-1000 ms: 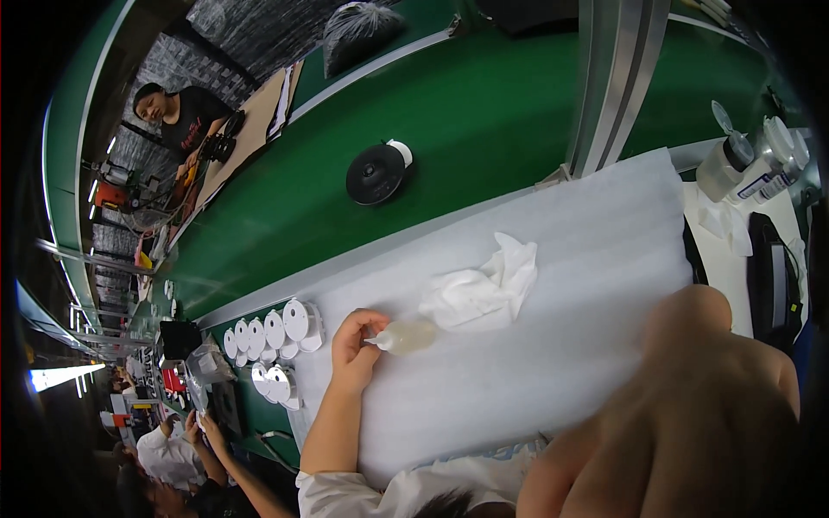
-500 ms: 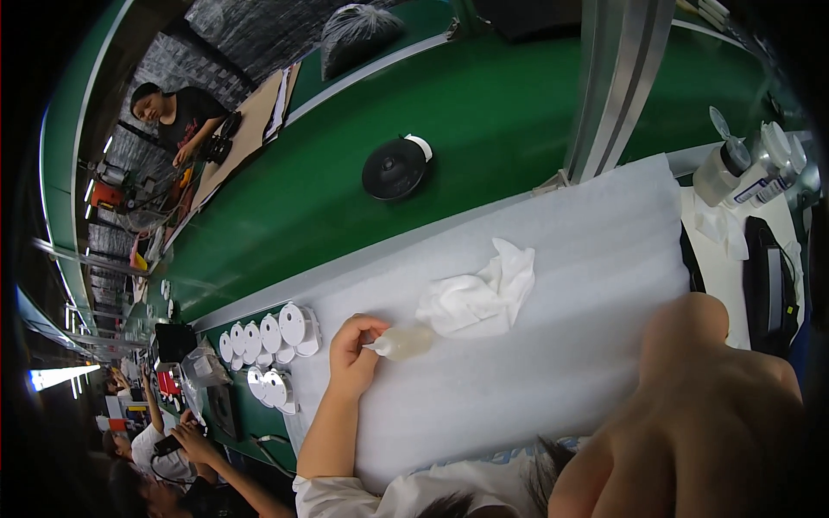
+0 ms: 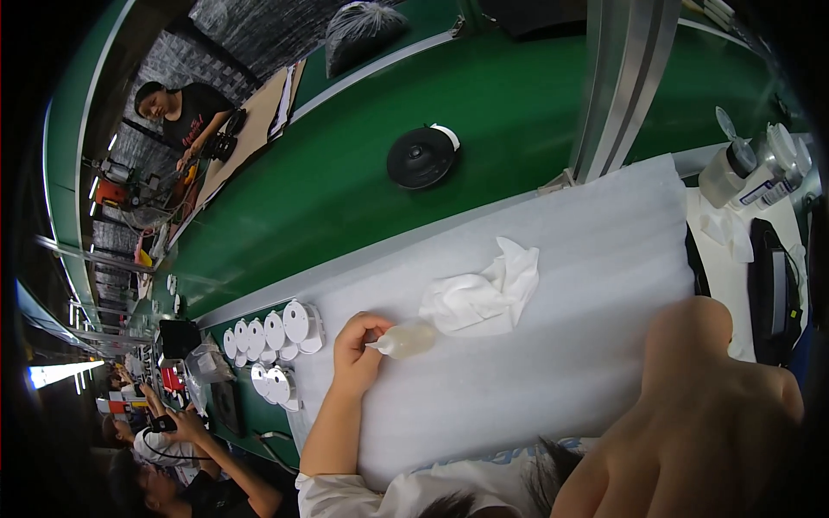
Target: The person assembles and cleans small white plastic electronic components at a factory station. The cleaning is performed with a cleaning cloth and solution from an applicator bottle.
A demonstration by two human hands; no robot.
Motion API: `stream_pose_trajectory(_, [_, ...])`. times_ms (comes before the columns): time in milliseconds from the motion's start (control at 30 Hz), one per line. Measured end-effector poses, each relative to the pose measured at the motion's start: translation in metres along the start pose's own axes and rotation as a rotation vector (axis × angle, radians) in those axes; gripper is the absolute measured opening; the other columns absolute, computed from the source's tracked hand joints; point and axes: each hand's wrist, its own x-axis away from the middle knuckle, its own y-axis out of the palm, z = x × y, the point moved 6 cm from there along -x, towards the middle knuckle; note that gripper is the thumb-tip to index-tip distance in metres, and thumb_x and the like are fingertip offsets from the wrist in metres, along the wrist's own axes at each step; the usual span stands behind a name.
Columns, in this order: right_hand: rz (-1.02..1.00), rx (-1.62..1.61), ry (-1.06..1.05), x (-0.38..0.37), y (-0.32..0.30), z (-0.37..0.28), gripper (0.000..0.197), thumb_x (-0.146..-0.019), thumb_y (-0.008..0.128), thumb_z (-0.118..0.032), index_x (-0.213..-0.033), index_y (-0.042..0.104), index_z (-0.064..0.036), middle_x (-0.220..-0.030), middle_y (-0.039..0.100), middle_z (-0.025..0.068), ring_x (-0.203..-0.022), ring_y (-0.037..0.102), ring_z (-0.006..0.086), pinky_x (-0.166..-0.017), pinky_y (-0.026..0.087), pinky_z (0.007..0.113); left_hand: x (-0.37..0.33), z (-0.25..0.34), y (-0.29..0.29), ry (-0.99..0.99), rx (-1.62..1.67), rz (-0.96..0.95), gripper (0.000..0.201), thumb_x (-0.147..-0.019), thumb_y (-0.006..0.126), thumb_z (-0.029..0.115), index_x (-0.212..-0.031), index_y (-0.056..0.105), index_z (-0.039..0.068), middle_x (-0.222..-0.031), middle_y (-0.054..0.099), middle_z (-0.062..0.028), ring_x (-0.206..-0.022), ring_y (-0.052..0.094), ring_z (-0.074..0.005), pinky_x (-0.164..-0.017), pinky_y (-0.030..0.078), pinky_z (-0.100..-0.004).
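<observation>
On the white-covered worktop, my left hand (image 3: 354,352) has its fingers curled round the nozzle end of a small translucent squeeze bottle (image 3: 409,339). The bottle lies on its side, its tip pointing toward my palm; the fingertips are partly hidden. Just beyond it sits a crumpled white cloth or tissue (image 3: 479,293). My right hand (image 3: 699,423) looms large and dark at the lower right, very near the camera and well above the worktop. Its fingers run off the lower edge, so their grip cannot be made out.
Past the white sheet (image 3: 596,250) runs a green conveyor belt (image 3: 328,190) carrying a black round part (image 3: 421,158). White round parts (image 3: 298,321) stand in rows at left. A metal post (image 3: 617,95) rises behind; bottles (image 3: 725,173) stand at right. Other people work at left.
The black round part has slid to the right along the belt. At lower left, another person's arms have shifted slightly. My left hand and the squeeze bottle keep their place together.
</observation>
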Motion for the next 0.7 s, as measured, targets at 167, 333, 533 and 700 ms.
stream_pose_trajectory(167, [-0.024, -0.029, -0.013, 0.000, 0.007, 0.002, 0.017, -0.081, 0.054, -0.026, -0.082, 0.062, -0.0114, -0.093, 0.061, 0.0108, -0.073, 0.059, 0.0251, -0.065, 0.048, 0.036, 0.002, 0.003, -0.001, -0.026, -0.013, 0.014, 0.025, -0.065, 0.048, -0.006, -0.087, 0.058, 0.001, -0.081, 0.054, -0.0041, -0.072, 0.048, -0.0113, -0.065, 0.039, -0.0226])
stream_pose_trajectory(333, [-0.054, -0.054, -0.020, 0.004, 0.011, 0.000, 0.018, -0.082, 0.054, -0.027, -0.083, 0.062, -0.0114, -0.093, 0.061, 0.0107, -0.073, 0.059, 0.0251, -0.066, 0.048, 0.037, 0.000, 0.001, 0.000, -0.001, -0.038, 0.002, 0.024, -0.066, 0.049, -0.006, -0.086, 0.059, 0.001, -0.081, 0.054, -0.0040, -0.072, 0.048, -0.0113, -0.066, 0.039, -0.0224])
stream_pose_trajectory(533, [-0.093, -0.097, -0.035, -0.001, 0.020, 0.002, 0.018, -0.083, 0.053, -0.028, -0.083, 0.062, -0.0115, -0.092, 0.061, 0.0105, -0.073, 0.059, 0.0251, -0.066, 0.048, 0.037, -0.001, 0.000, 0.001, -0.018, -0.042, 0.004, 0.024, -0.066, 0.049, -0.005, -0.086, 0.059, 0.002, -0.082, 0.054, -0.0041, -0.073, 0.047, -0.0118, -0.066, 0.039, -0.0228])
stream_pose_trajectory(700, [-0.119, -0.139, -0.042, 0.008, 0.020, 0.006, 0.019, -0.083, 0.053, -0.028, -0.084, 0.062, -0.0116, -0.092, 0.061, 0.0103, -0.073, 0.059, 0.0251, -0.066, 0.048, 0.037, 0.002, -0.002, 0.000, -0.028, -0.062, 0.005, 0.025, -0.064, 0.049, -0.006, -0.085, 0.059, 0.002, -0.082, 0.054, -0.0042, -0.074, 0.047, -0.0133, -0.066, 0.039, -0.0236])
